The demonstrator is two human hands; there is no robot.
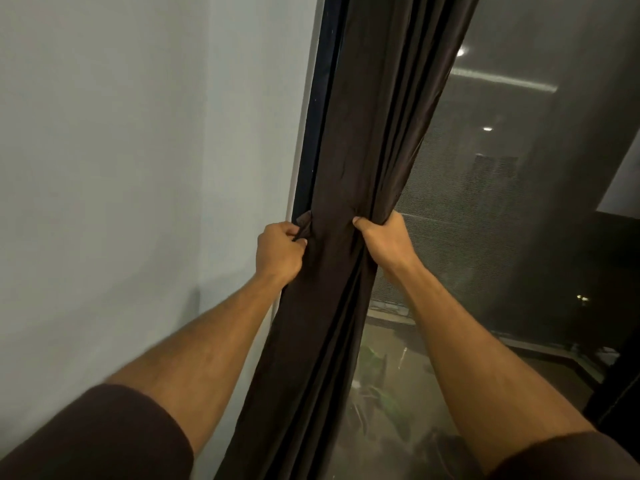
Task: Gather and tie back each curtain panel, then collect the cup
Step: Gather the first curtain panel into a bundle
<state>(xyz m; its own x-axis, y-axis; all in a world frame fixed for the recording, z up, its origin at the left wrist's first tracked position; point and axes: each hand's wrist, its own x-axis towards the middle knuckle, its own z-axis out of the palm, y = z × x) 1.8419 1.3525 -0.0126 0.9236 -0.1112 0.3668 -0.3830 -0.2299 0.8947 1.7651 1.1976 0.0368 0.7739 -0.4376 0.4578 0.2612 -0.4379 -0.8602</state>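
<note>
Both hands squeeze the dark curtain panel (349,188) against the window frame (320,133): left hand (278,251) fingers pinch a tie-back strap (304,223), right hand (382,239) fingers clench the bunched folds, likely for tying.

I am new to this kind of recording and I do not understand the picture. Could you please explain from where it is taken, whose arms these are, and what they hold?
There is no machine here. A person wears one camera on the head, so you see their own two arms from above. Both hands work on a dark curtain panel, gathered into a bunch beside the pale wall. The left hand pinches a small dark strip, probably the tie-back, at the bunch's left edge. The right hand grips the bunch's right side. Behind is a window with night reflections. No cup is in view.
</note>
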